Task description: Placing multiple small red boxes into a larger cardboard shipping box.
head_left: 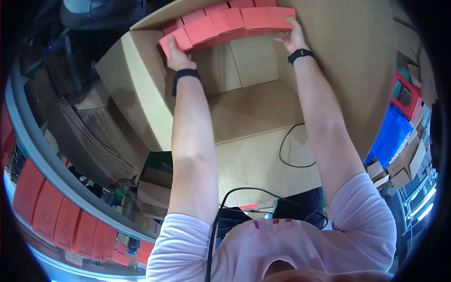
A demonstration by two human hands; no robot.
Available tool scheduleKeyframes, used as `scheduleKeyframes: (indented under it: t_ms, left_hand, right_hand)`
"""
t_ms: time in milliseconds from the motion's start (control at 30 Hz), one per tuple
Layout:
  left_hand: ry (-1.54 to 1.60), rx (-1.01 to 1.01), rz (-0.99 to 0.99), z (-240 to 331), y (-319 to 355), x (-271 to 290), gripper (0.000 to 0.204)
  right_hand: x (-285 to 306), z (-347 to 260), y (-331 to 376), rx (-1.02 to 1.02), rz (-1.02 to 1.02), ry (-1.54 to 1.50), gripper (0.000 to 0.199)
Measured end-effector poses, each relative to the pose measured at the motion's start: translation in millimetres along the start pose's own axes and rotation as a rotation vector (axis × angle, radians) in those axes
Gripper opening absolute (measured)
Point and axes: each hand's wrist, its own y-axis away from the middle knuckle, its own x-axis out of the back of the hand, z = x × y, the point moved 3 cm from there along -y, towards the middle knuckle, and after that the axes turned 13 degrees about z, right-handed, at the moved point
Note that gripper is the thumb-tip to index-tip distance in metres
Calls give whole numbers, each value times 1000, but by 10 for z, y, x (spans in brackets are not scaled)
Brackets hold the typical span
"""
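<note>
Both my arms reach forward into a large open cardboard carton (pixel 256 105). A row of several small red boxes (pixel 228 22) spans the gap between my hands, near the carton's far side. My left hand (pixel 178 56) grips the left end of the row, thumb on the front face. At the right end my right hand (pixel 295 38) grips the last box, its thumb on the face and fingers curled beneath. More red boxes (pixel 195 17) show just behind the row. Whether the held row rests on anything below is hidden.
A carton flap (pixel 265 164) folds toward me, with a black cable (pixel 281 150) across it. Flattened cardboard (pixel 101 136) stands at the left. Beyond a grey curved rail (pixel 61 164) more red boxes (pixel 63 221) are lined up. A blue bin (pixel 391 134) and a red plastic piece (pixel 408 96) are at the right.
</note>
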Motion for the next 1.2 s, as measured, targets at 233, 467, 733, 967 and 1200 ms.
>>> scheduleKeyframes:
  t_ms: [233, 467, 733, 967, 1200]
  left_hand:
    - [203, -109, -38, -541, -572, -222, 64]
    - [160, 78, -336, -802, -844, -116, 64]
    - [193, 600, -331, -1414, -86, -113, 99]
    - [358, 482, -783, -1410, -298, -468, 95]
    - [410, 421, -300, -1021, -501, -83, 68]
  right_hand:
    - [-35, 919, -692, -130, -36, -339, 27]
    - [-231, 1227, -588, -172, -66, -343, 25]
    - [-339, 1400, -44, -548, -78, -452, 56]
    - [-615, 1274, -258, -426, -333, -557, 38]
    - [-476, 1265, -451, -363, -322, -559, 38]
